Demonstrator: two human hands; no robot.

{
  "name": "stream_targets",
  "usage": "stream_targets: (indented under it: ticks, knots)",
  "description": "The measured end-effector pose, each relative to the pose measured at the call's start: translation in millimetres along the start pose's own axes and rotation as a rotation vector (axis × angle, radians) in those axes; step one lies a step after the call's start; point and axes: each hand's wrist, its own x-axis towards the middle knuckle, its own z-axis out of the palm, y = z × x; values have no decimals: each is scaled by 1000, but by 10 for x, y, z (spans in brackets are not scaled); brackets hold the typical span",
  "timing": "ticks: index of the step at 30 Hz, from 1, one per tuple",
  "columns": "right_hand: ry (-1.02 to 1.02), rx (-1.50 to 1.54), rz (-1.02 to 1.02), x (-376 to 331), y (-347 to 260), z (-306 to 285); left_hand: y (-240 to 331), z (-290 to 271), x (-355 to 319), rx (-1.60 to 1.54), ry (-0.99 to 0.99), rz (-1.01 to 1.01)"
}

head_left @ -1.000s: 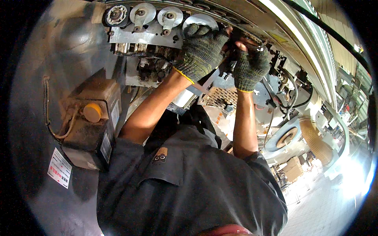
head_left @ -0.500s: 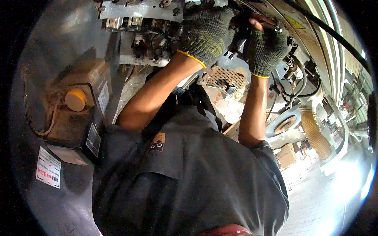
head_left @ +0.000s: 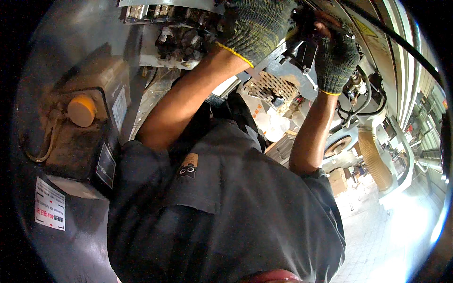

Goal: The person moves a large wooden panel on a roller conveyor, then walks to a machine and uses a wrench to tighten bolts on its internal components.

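My left hand (head_left: pixel 257 30), in a dark knitted glove with a yellow cuff, reaches to the top of the view against the machine. Its fingers are lost in shadow. My right hand (head_left: pixel 337 61), gloved the same way, is raised to its right. A bare fingertip shows there, and the fingers look curled round something dark that I cannot make out. Between the hands, close to the right one, is a dark metal linkage (head_left: pixel 299 57) with bright round ends. Left of my left hand sits a row of greasy metal machine parts (head_left: pixel 181 45) on a pale plate.
A dusty tank (head_left: pixel 85 141) with an orange cap (head_left: pixel 81 110) stands at the left. Below the hands lies a perforated tan tray (head_left: pixel 269 87). To the right are cables, a ribbed hose (head_left: pixel 373 158) and a round wheel-like part (head_left: pixel 339 145). A black cable (head_left: pixel 391 35) crosses the upper right.
Both hands have shifted right and slightly upward in the view, which has itself moved a little. More of the metal linkage between them now shows.
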Motion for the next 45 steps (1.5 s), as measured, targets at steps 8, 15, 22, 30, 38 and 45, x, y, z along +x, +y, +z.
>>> stream_targets:
  ticks: [8, 15, 22, 30, 38, 45]
  knots:
    - [-15, -110, -94, 20, 22, 0, -317, 302, 154, 79, 38, 215]
    - [11, -183, 14, -74, 105, 28, -351, 224, 233, 109, 143, 286]
    - [-74, -276, -196, -61, 289, -56, -453, 326, 373, 104, 93, 413]
    - [173, -220, -48, -39, 80, 127, -421, 302, 311, 81, 118, 394]
    - [213, 36, 10, -30, 32, 212, -363, 270, 171, 51, 107, 319]
    - [192, 552, 138, -135, 64, 290, -286, 261, 116, -4, 92, 287]
